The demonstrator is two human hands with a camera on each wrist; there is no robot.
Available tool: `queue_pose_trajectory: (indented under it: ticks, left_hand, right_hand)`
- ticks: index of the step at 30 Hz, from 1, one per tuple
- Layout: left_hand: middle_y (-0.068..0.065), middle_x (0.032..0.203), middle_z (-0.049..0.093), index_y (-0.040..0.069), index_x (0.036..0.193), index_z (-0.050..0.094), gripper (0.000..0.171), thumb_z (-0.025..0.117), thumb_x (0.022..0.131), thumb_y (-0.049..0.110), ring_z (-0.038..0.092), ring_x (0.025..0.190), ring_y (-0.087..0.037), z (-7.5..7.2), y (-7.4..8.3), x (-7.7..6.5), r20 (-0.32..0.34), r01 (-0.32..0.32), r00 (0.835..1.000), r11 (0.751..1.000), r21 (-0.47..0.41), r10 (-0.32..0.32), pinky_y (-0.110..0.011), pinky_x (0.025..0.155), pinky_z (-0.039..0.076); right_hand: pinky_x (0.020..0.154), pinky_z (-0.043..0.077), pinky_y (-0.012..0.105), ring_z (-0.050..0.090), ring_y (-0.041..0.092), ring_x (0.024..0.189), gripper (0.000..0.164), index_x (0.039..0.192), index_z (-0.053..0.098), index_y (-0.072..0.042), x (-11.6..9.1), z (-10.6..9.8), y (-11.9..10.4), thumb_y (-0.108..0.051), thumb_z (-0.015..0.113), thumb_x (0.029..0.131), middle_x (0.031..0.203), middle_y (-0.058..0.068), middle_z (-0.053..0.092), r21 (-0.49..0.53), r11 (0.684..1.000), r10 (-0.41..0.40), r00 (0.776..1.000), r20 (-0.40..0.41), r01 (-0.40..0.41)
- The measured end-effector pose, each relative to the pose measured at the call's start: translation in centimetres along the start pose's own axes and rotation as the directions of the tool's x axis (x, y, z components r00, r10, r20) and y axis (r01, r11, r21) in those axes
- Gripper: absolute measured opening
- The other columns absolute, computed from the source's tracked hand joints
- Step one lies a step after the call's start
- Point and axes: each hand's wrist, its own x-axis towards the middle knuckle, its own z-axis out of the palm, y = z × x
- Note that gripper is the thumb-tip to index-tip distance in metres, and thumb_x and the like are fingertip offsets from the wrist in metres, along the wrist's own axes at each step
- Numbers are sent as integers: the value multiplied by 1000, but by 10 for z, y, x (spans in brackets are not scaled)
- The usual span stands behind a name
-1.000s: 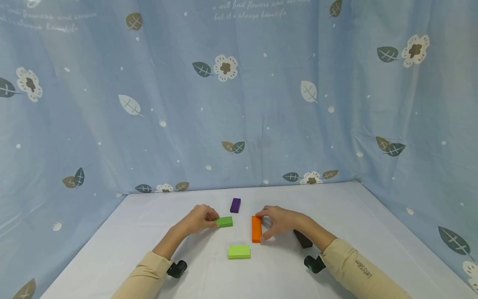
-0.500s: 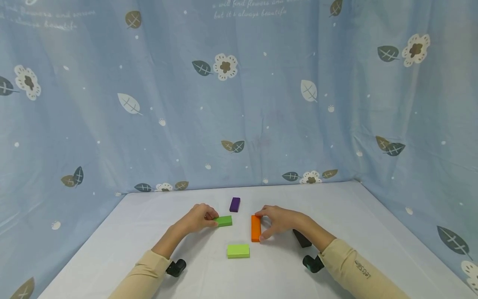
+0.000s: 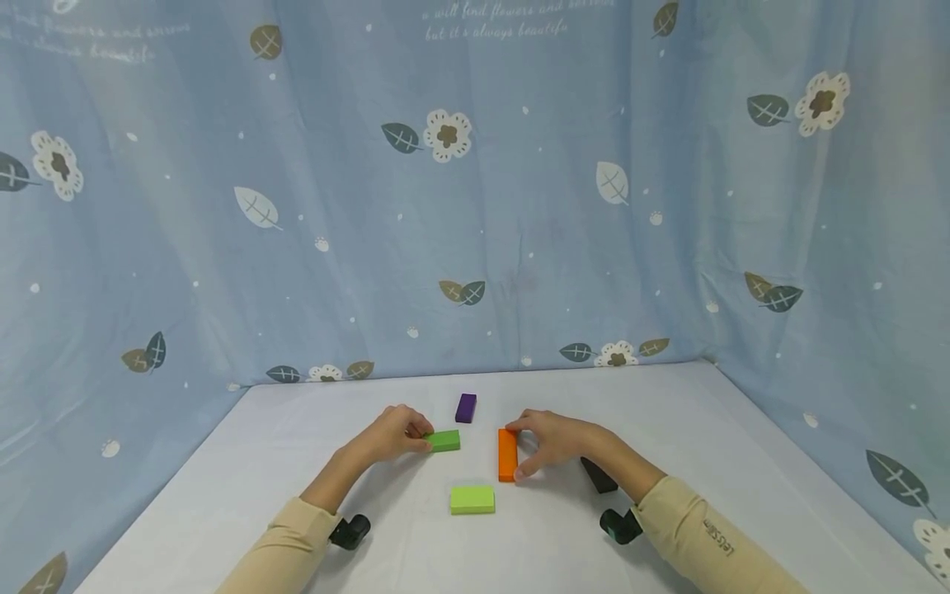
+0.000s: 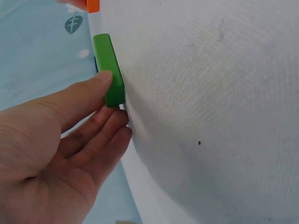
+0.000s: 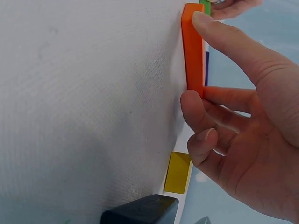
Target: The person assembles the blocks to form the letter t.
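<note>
My left hand (image 3: 395,433) pinches the left end of a green block (image 3: 445,440) lying on the white table. In the left wrist view the thumb is on one side of that green block (image 4: 108,65), with fingertips behind and below it. My right hand (image 3: 555,440) holds an orange block (image 3: 508,455) lengthwise, thumb at its near end and a finger at its far end. The right wrist view shows the thumb on the top end of the orange block (image 5: 193,51); the other fingers curl loosely near its lower end. A gap separates the two held blocks.
A lime-green block (image 3: 472,499) lies in front, between the hands. Farther back is a purple block (image 3: 465,407). A black block (image 3: 598,475) sits beside the right forearm, and a yellow block (image 5: 178,172) shows in the right wrist view. A patterned blue curtain (image 3: 519,206) surrounds the table.
</note>
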Motion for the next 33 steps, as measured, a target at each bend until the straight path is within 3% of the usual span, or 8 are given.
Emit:
queue_pose_trajectory:
  ticks: [9, 16, 21, 27, 33]
  left_hand:
    - [-11, 93, 73, -3, 101, 73, 25, 80, 78, 5, 64, 81, -12, -1, 1, 2, 12, -9, 1000, 1000, 1, 9, -22, 71, 55]
    - [-8, 89, 73, -1, 100, 74, 26, 82, 76, 7, 65, 80, -11, 2, -1, 1, 4, -52, 999, 998, 33, 52, -22, 70, 55]
    - [-10, 90, 74, -2, 100, 74, 26, 82, 77, 7, 65, 80, -13, 2, -2, 2, 7, -71, 997, 997, 29, 70, -20, 69, 54]
    - [-11, 90, 73, -3, 99, 73, 26, 82, 77, 6, 65, 80, -14, 2, -3, 2, 18, -71, 997, 997, 11, 71, -19, 69, 53]
    - [-10, 93, 74, -2, 100, 73, 26, 81, 77, 6, 64, 82, -13, 1, 0, 3, 22, -64, 998, 998, 14, 63, -19, 70, 53]
  right_hand:
    - [107, 46, 44, 53, 20, 116, 77, 139, 55, -13, 0, 1, 1, -43, 84, 74, 130, 3, 57, 23, 1000, 4, 1000, -13, -4]
    - [105, 47, 43, 54, 21, 116, 78, 138, 56, -10, -2, 0, 3, -44, 84, 74, 130, 4, 58, 37, 998, -50, 999, -19, 50]
    - [101, 50, 41, 55, 22, 114, 77, 137, 57, -6, -5, -2, 0, -43, 84, 75, 131, 7, 56, 1, 996, -92, 995, -32, 92]
    - [85, 53, 29, 57, 20, 105, 68, 130, 64, -8, -8, -1, -5, -41, 84, 75, 129, 5, 57, -50, 993, -113, 992, -56, 111]
    - [85, 54, 29, 59, 19, 104, 56, 123, 70, -11, -10, -1, -10, -38, 84, 76, 123, 3, 60, -112, 985, -144, 986, -82, 134]
